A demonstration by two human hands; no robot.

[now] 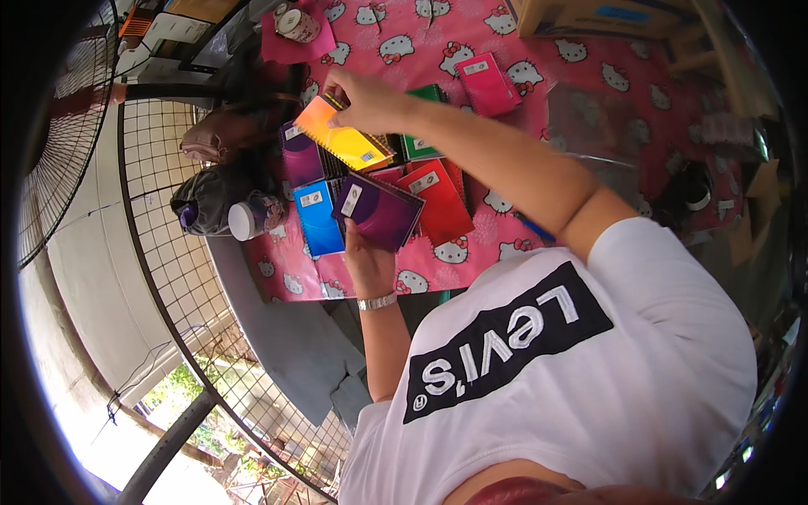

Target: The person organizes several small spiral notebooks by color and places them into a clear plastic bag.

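My right hand (370, 103) reaches across to the far side and grips a yellow-orange spiral notebook (341, 139) by its upper edge, thumb on the cover. The notebook is tilted above others. Nearer to me, my left hand (370, 257), with a metal watch on its wrist, is closed on the near edge of a dark purple spiral notebook (383, 206). A blue notebook (318, 220) lies left of it and a red one (438, 202) to its right. Partly hidden behind the yellow one are another purple notebook (299, 160) and a green one (427, 139).
A pink notebook (488, 84) lies farther back on the pink cartoon-cat tablecloth (581, 80). Left of the notebooks stand a white-lidded jar (244, 220) and dark bags (206, 198). A mug (297, 25) is at the back, a cardboard box (606, 21) at the back right, a fan (71, 126) far left.
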